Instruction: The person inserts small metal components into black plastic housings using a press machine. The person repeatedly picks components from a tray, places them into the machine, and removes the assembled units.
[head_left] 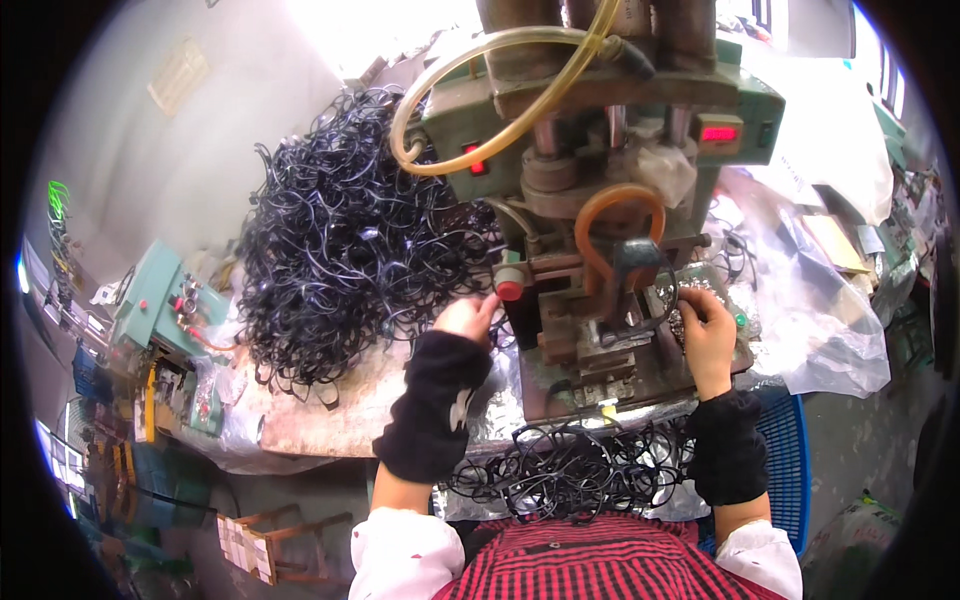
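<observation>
Fingers: our right hand [709, 335] pinches black cord [668, 314], seemingly steadying it near right edge of press [548, 400]; left hand [464, 319], grip unclear, beside button [510, 291].

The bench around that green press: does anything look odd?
Yes: a big snarled heap of black loops sits left of the press, and a smaller tangle lies by the checked shirt, so they look unsorted. A crumpled wad of clear plastic on the press looks makeshift too. I can't make out any damage.
</observation>
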